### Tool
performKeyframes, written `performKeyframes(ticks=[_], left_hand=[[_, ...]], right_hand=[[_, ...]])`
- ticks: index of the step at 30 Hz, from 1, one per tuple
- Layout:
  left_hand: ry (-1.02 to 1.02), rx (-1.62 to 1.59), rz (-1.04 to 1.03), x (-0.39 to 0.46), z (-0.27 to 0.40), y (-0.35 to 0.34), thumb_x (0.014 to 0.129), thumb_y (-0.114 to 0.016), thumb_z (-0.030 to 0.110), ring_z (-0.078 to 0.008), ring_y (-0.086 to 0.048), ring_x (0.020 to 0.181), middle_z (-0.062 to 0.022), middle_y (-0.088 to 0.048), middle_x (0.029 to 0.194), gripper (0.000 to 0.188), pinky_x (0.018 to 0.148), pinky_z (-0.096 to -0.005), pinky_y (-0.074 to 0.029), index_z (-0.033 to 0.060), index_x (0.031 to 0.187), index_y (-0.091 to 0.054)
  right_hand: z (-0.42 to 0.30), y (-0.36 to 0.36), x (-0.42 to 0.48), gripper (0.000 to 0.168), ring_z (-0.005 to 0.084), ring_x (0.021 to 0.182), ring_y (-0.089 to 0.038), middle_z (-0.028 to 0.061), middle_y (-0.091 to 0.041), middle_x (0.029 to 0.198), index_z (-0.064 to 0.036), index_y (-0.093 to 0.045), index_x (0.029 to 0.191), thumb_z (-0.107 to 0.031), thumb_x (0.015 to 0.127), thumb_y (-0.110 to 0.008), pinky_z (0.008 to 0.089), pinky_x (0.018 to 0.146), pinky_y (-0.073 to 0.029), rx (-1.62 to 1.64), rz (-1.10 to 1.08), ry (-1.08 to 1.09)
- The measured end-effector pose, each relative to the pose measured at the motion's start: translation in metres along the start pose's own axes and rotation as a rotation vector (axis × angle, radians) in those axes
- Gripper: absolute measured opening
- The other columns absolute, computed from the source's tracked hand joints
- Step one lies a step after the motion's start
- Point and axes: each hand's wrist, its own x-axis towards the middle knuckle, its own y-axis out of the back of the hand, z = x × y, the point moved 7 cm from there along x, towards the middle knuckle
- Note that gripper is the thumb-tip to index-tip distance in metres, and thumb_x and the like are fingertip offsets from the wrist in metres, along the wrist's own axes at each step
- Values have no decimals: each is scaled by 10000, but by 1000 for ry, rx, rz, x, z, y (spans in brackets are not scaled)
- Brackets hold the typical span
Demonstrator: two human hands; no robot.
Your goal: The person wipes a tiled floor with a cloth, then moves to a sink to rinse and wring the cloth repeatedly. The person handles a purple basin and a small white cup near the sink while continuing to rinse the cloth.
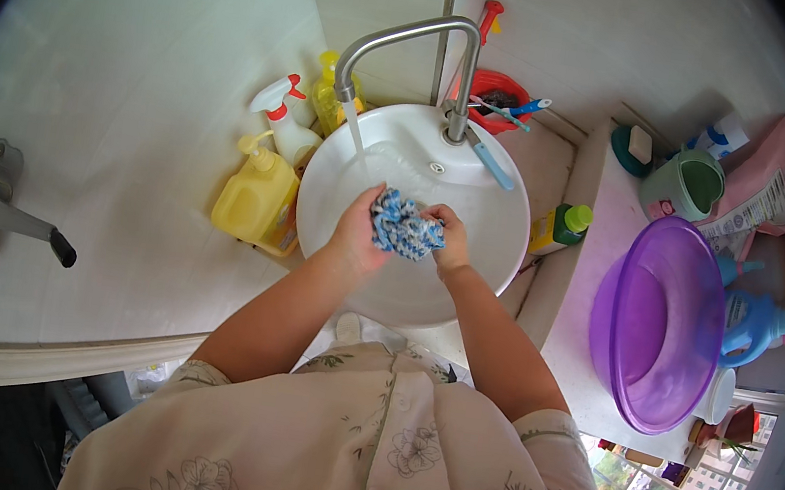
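Note:
Over a white washbasin (386, 292), both my hands grip a bunched blue-and-white cloth (406, 226) that looks knitted or crocheted. My left hand (359, 229) cups its left side, thumb up along the edge. At the right end, the fingers of my right hand (450, 238) curl around the cloth. Water runs from the curved metal faucet (412, 28) into the basin, just behind my left hand. The drain is mostly hidden beneath the cloth. A light-blue-handled tool (492, 165) rests on the basin's right back rim.
Left of the basin stand a yellow pump bottle (257, 201), a spray bottle (288, 131) and a yellow soap bottle (331, 92). A red container (488, 83) with brushes is behind. On the right ledge are a purple basin (657, 324), a green pitcher (679, 186) and a blue jug (753, 330).

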Motion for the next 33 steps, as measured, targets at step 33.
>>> performKeyframes(ticks=[33], left_hand=[[186, -52, -376, 3, -8, 23, 914, -348, 221, -245, -593, 927, -111, -599, 1005, 288, 848, -399, -472, 20, 1030, -518]], right_hand=[[-152, -137, -108, 231, 360, 761, -543, 188, -556, 834, -21, -512, 818, -13, 587, -509, 415, 666, -455, -870, -435, 757]])
